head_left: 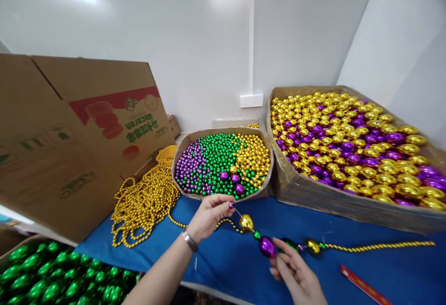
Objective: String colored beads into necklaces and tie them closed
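Note:
My left hand [208,215] is pinched on a thin needle or wire with a small purple bead at its tip, just in front of the small box of mixed beads [223,161]. From it runs a bead strand [266,244]: a gold ball [246,223], a small green bead, a purple ball [267,246], a green one, another gold ball [312,246]. My right hand [296,272] lies under the strand with fingers curled around the green bead near the purple ball. The strand's gold chain [379,246] trails right over the blue cloth [226,258].
A large box of gold and purple balls [351,142] stands at the right. A heap of gold bead chain [146,202] lies left of the small box. A tipped cardboard carton [69,128] fills the left. Green balls [52,277] lie in a box at bottom left. A red ruler [362,284] lies at lower right.

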Demonstrator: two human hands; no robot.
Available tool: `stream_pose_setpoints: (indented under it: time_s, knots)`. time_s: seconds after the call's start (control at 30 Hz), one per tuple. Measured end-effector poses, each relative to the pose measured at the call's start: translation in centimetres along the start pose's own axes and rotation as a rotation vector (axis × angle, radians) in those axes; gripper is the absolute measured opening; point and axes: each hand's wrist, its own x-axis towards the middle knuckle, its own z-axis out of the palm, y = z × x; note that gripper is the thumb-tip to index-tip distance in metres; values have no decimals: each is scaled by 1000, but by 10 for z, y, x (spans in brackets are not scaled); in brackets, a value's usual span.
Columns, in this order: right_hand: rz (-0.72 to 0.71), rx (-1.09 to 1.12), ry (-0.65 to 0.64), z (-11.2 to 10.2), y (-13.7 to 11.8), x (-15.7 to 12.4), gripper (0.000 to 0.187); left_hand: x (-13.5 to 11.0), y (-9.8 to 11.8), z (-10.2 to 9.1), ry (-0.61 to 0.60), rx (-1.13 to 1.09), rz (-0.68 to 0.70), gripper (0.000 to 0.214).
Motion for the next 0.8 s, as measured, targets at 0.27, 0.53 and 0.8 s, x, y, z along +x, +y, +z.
stream_pose_setpoints:
  time_s: [0.27,0.53,0.8]
  knots:
    - [-29,-124,-1,-1,-4,0,49,-5,5,2,-26,255,103,22]
    - [-226,-454,-12,10,7,-8,39,-13,-16,0,-80,347,-1,24]
    - [-447,-870,-14,3,-2,0,38,-23,-8,21,-42,737,277,16]
